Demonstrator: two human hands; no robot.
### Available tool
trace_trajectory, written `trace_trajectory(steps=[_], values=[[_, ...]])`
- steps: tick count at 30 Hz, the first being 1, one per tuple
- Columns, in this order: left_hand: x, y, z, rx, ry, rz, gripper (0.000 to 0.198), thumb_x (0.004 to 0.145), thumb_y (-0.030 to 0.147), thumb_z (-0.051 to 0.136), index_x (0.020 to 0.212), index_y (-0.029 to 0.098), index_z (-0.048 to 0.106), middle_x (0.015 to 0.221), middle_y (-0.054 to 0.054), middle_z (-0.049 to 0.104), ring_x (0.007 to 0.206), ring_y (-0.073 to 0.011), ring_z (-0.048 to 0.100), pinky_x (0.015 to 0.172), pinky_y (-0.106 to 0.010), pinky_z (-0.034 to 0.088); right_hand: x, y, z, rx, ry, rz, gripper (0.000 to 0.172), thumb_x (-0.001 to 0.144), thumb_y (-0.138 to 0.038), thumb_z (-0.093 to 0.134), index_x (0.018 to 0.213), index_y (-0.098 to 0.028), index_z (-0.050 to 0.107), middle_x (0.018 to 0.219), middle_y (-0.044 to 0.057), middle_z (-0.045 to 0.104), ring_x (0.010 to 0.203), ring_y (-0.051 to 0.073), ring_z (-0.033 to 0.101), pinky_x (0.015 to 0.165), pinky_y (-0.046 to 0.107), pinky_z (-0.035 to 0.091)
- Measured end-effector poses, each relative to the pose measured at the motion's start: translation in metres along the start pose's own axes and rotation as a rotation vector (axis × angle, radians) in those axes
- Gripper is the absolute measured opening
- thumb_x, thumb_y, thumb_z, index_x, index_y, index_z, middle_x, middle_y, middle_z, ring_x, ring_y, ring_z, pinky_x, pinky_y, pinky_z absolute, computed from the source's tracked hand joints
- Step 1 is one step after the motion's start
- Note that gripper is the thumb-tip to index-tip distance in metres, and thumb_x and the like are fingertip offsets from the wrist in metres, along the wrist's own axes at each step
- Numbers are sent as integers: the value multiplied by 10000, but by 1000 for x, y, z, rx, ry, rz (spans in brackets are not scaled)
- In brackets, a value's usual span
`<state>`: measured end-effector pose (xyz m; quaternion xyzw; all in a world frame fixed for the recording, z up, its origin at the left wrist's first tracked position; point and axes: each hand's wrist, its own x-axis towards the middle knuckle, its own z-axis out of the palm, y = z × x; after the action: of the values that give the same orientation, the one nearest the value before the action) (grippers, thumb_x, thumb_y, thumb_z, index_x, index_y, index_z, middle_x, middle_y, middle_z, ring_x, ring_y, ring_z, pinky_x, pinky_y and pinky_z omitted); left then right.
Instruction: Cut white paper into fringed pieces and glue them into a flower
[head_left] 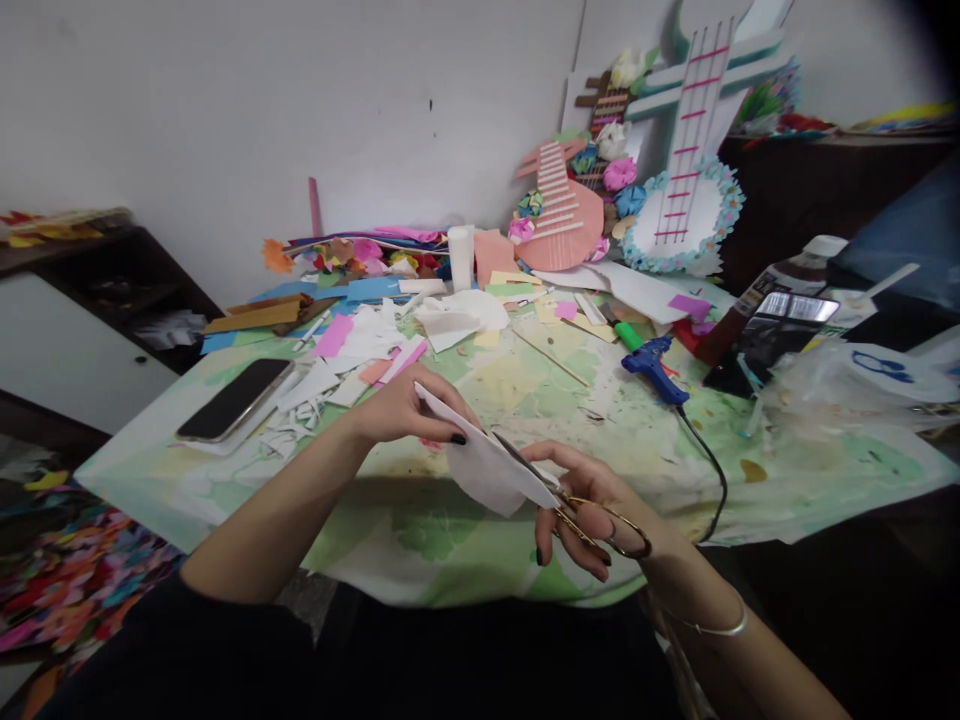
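My left hand (405, 408) pinches a folded white sheet of paper (487, 465) by its upper edge, above the near edge of the table. My right hand (585, 505) has its fingers through the gold handles of a pair of scissors (559, 492). The blades lie against the paper's right side and point up and left. A thin bangle (712, 628) rings my right wrist.
A black phone (234, 398) lies at the table's left. Paper scraps (360, 350) cover the middle. A blue glue gun (651, 362) with a black cord lies to the right. Paper craft guitars (570, 215) lean on the wall; a bottle (772, 290) stands at the right.
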<state>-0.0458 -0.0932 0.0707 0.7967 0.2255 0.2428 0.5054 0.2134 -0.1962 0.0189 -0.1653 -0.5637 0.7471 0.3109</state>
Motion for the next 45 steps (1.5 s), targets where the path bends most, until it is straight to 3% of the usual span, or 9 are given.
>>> trace_trajectory(steps=[9,15,21,26,36,42,45], values=[[1,5,0,2,10,3,70,678,147,738,747,144,753,768,-95,747,671,-163,693,590,-202,557,-2,6,-3,83,-34,-9,746,784,-547,633,1344,-205,278,775,65,707,339,23,487,301,100,315],[1,9,0,7,18,-32,76,665,159,749,736,132,754,763,-102,747,661,-164,692,580,-191,552,-3,7,-4,90,18,65,848,743,-523,690,1377,-199,230,724,35,694,378,48,507,295,118,273],[2,12,1,-10,16,-45,66,654,155,754,717,136,752,742,-97,744,634,-155,684,555,-184,545,-4,7,-5,73,37,93,802,764,-483,692,1370,-219,238,733,41,701,371,52,512,287,108,287],[3,11,1,-6,11,-58,82,649,171,759,719,129,749,745,-106,743,630,-156,682,547,-189,550,-3,4,-5,40,5,50,809,771,-568,634,1376,-209,235,748,61,703,343,48,497,290,112,332],[6,11,2,-56,49,-99,170,631,250,791,733,122,746,700,-84,733,572,-130,658,513,-168,536,3,3,2,-136,-10,-12,892,773,-709,485,1430,-214,142,690,-5,602,388,30,369,359,142,288],[5,9,0,-43,60,-93,142,630,222,785,734,133,747,698,-71,734,557,-114,649,510,-160,532,-1,7,-2,-148,-16,-5,855,766,-704,501,1390,-244,141,780,21,621,449,62,495,391,161,343],[4,8,-2,-36,69,-70,133,640,210,778,749,139,750,712,-73,738,571,-115,656,528,-162,537,-5,4,-4,-165,8,36,815,766,-691,520,1347,-241,168,780,17,625,397,45,450,351,149,296]])
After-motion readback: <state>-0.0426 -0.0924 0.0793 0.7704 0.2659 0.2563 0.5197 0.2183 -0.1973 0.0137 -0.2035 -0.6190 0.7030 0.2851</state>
